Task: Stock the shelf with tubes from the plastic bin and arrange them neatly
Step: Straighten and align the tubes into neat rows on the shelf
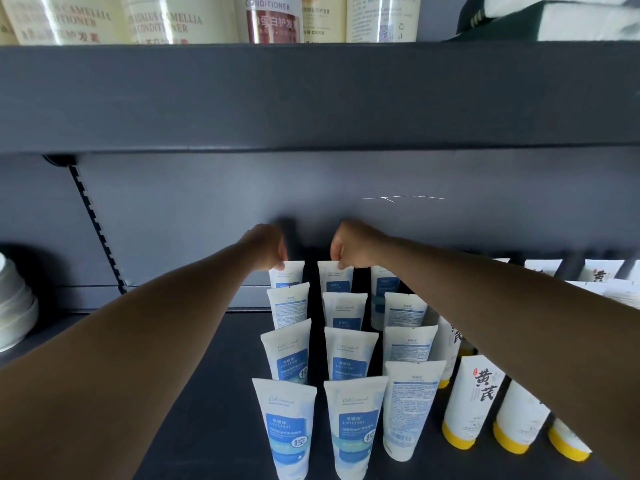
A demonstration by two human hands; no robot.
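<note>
Several white tubes with blue labels stand upright in three rows on the dark shelf point(214, 393), running from front to back. My left hand point(268, 247) pinches the top edge of the rearmost tube of the left row point(289, 273). My right hand point(353, 245) pinches the top edge of the rearmost tube of the middle row point(337, 277). Both arms reach far in over the rows. The front tubes point(287, 424) stand free. The right row shows its back labels point(410, 407). The plastic bin is out of view.
White tubes with yellow caps point(474, 400) stand to the right under my right arm. Stacked white bowls point(14, 303) sit at the far left. The upper shelf point(311, 98) hangs low overhead with conditioner bottles point(180, 19) on it. Bare shelf lies left of the rows.
</note>
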